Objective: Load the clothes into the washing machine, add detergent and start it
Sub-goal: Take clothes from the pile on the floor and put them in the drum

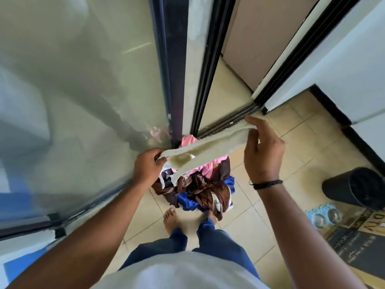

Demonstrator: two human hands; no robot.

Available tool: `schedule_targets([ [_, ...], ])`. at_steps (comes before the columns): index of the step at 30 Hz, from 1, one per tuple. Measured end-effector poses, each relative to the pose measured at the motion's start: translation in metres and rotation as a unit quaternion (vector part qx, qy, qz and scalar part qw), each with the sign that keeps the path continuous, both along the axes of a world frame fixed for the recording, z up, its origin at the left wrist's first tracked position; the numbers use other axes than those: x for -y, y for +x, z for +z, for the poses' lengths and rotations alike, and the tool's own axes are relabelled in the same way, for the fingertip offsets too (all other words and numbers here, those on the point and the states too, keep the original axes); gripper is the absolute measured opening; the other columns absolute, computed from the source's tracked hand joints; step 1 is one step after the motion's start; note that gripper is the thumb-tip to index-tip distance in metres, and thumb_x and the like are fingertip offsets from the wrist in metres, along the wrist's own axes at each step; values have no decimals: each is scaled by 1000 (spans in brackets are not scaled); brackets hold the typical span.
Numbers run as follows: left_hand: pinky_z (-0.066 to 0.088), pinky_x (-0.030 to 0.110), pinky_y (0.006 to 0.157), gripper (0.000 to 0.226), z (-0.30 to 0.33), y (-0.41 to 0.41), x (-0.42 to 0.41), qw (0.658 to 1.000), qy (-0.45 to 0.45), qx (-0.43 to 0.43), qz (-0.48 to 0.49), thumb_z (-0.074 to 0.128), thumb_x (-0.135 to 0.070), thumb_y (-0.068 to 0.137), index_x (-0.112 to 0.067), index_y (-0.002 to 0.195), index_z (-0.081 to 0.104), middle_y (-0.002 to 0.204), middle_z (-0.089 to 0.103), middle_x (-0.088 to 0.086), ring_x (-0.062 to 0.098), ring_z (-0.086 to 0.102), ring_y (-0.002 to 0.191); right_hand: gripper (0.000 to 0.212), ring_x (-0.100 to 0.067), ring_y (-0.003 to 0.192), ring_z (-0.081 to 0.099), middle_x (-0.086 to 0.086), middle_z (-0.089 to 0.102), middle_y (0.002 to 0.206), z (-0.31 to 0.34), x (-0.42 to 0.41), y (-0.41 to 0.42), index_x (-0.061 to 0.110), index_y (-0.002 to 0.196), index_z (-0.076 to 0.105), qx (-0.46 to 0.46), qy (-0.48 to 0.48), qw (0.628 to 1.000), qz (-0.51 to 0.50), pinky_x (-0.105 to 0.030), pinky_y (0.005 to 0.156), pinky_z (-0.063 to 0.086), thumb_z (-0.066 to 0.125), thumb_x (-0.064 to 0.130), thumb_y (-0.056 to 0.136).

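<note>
Filling the left half of the frame is a frosted glass door [79, 90] in a dark frame, with a blue patch at the lower left corner that is too blurred to identify. Just right of it, near the centre, the left hand [146, 166] has its fingers curled tight around one end of a cream cloth [208, 150], pinching the fabric between thumb and fingers. That cloth stretches up and to the right across the middle of the frame, slack at its lower edge, above a pile of clothes [200, 184] on the tiled floor [291, 147]; the pile shows pink, brown and blue pieces bunched together, lying against the foot of the door frame. Below the pile, toward the bottom centre, two bare feet [170, 219] stand on the tiles, with blue trousers and a white shirt closest to the camera. Right of centre, the right hand [263, 147] grips the other end of the cream cloth, thumb on one side and fingers folded over the top edge; a dark band [267, 184] circles that wrist. Further right, a black bin [354, 188] stands near a dark skirting, and below it sit two small metal bowls [325, 215] in a light blue holder beside a dark mat with lettering. No washing machine can be made out.
</note>
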State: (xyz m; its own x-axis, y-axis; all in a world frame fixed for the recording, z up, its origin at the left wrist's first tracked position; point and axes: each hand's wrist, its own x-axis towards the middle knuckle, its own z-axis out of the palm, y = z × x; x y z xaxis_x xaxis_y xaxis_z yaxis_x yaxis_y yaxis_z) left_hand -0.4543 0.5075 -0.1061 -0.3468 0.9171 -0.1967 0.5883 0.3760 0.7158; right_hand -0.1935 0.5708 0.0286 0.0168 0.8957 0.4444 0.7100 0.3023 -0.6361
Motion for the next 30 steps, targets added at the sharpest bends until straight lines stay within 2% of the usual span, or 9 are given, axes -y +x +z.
schedule_targets([
  [3,46,28,66,8,22,-12,11,998,48,-5,29,75,-18,84,-12,89,74,82,71,0,21,64,75,35,-23,86,72,-7,75,102,-20,1,13,12,110,70,81,-94,992,11,-20,77,52,49,-7,90],
  [6,44,24,63,3,44,-10,20,997,73,24,-3,73,-15,85,-13,86,74,75,69,-7,12,62,71,43,-32,85,71,-14,74,100,-28,11,4,17,126,61,156,-194,967,50,-39,74,60,45,-2,90],
  [11,48,25,64,5,77,13,24,992,103,57,-35,73,-23,83,-24,88,74,71,67,-18,-3,62,67,60,-11,59,58,-3,65,89,-23,42,-59,30,146,37,147,-348,896,233,-28,54,47,44,4,93],
  [14,52,29,69,14,93,18,26,988,128,90,-2,74,-25,82,-28,95,69,74,67,-15,1,63,70,55,-8,61,60,-1,70,85,-21,49,-92,25,141,45,83,-332,887,310,-22,57,48,56,8,90],
  [16,50,28,66,23,102,11,29,983,153,100,13,79,-27,80,-28,98,65,69,61,-16,4,59,66,28,-13,58,66,-2,71,74,-13,48,-105,15,112,63,29,-324,902,283,-31,60,57,57,1,88],
  [18,44,22,61,26,108,1,36,982,165,97,-2,81,-30,80,-26,99,63,68,58,-20,6,56,64,23,-13,56,69,-2,72,67,-5,46,-113,14,91,67,13,-313,912,266,-39,63,59,55,-4,85],
  [24,41,16,59,12,101,-16,56,976,176,126,-19,73,-24,90,-20,97,65,70,61,-18,3,56,63,20,-13,60,66,2,68,60,12,45,-124,21,80,74,-5,-290,913,285,-34,62,55,58,9,74],
  [27,43,23,57,11,80,-24,66,989,139,46,-34,71,-29,90,-23,93,63,68,61,-19,2,56,59,24,-7,53,59,4,66,56,27,41,-120,21,79,73,-48,-294,914,275,-23,55,46,60,2,76],
  [30,38,22,59,16,58,-27,72,996,82,12,-20,66,-37,90,-22,96,68,73,64,-13,10,59,65,18,-11,52,55,5,62,55,47,34,-115,12,81,73,-91,-273,911,294,-26,54,43,60,1,77],
])
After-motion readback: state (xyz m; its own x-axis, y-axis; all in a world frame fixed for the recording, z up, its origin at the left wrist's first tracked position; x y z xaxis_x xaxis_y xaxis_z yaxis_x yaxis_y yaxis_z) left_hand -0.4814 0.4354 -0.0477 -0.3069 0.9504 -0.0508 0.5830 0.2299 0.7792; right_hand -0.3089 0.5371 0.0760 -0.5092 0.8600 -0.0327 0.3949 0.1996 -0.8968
